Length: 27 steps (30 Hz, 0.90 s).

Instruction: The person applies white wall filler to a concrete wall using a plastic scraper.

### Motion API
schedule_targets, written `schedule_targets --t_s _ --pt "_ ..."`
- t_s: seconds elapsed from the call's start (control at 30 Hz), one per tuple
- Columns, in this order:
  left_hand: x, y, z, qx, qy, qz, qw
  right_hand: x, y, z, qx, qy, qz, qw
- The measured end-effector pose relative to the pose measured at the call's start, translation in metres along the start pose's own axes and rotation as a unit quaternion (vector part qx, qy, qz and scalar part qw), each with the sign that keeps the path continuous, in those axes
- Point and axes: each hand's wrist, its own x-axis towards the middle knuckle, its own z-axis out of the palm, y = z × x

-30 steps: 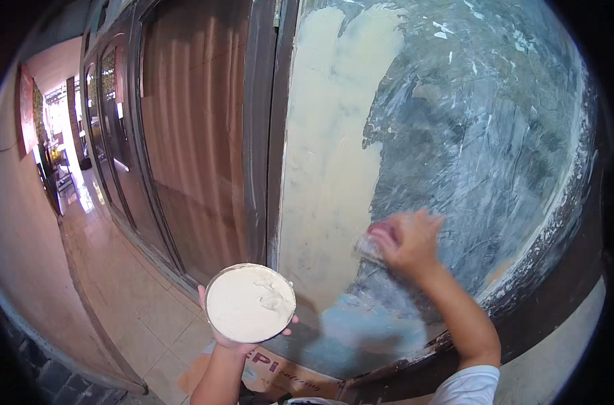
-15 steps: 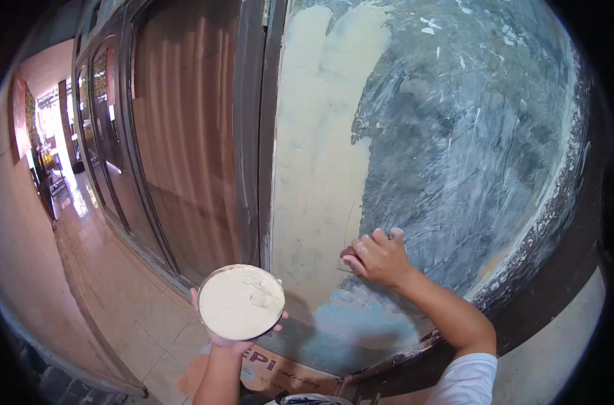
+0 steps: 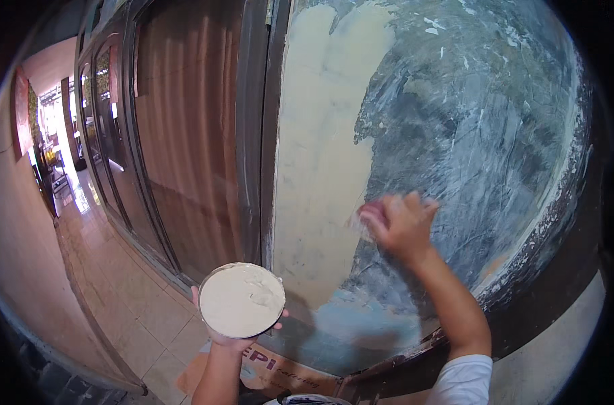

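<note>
My left hand [image 3: 227, 341] supports a round bowl [image 3: 242, 337] from below, fingertips showing at its right side. Smooth cream putty [image 3: 234, 304] fills the bowl, with a rough scooped patch at its upper right. My right hand [image 3: 409, 226] is closed round a putty knife [image 3: 361, 223], whose reddish handle and thin blade are smeared by motion. That blade is over the border between the cream putty coat [image 3: 320, 169] and the bare grey wall [image 3: 476, 162]. Whether it touches the wall I cannot tell.
A dark door frame [image 3: 251, 135] borders the coated strip, with a brown curtain [image 3: 185, 101] behind glass. Pale blue paint [image 3: 364, 324] shows low on the wall. Below lies an orange printed banner [image 3: 300, 379]. A tiled walkway [image 3: 118, 270] runs off at left.
My right hand with the putty knife has moved up and slightly right along the edge of the cream coat. My left hand and the bowl have stayed nearly still.
</note>
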Motion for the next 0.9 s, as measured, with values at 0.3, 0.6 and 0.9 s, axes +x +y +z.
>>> schedule_targets --t_s 0.3,0.6,0.9 --pt "-0.004 -0.004 0.001 0.003 -0.005 -0.008 1.000 -0.045 -0.030 0.008 0.115 -0.098 -0.102 0.983" --pt "-0.012 -0.004 0.004 0.011 0.019 0.018 1.000 0.009 0.000 -0.019 0.049 0.110 0.141 0.983" --pt "-0.011 -0.002 0.003 0.022 -0.009 0.010 1.000 -0.014 -0.015 -0.004 0.023 -0.017 0.040 0.999"
